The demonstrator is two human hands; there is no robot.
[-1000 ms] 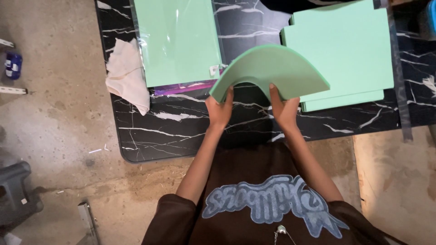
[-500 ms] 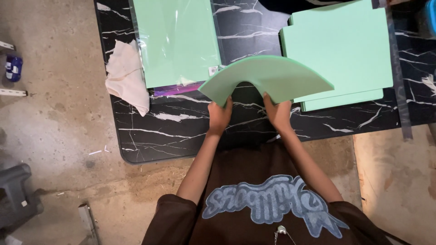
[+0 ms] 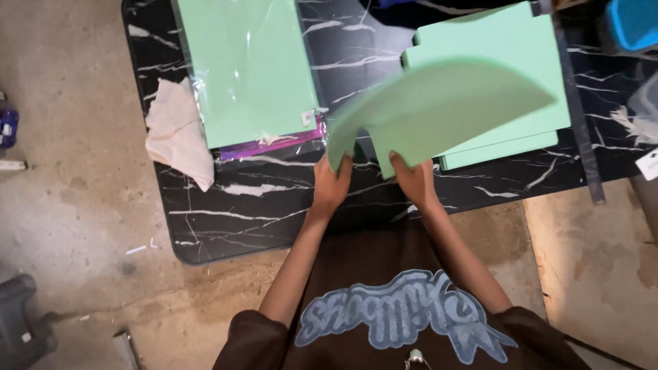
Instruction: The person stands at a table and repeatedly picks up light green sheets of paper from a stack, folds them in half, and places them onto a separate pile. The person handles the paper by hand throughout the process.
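2 hands, left hand [image 3: 332, 185], right hand [image 3: 411, 181], gripping green sheet [image 3: 439, 103]

Even, fairly bright overhead light with soft shadows. The clear plastic wrap [image 3: 250, 68] over the pale green sheets at the tabletop's far left glares white. The curved pale green foam sheet [image 3: 439, 103] is motion-blurred; the black marble-patterned tabletop [image 3: 274, 212] stays sharp.

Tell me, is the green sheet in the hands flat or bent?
Bent: the green sheet arches upward above the table, both hands gripping its near edge.
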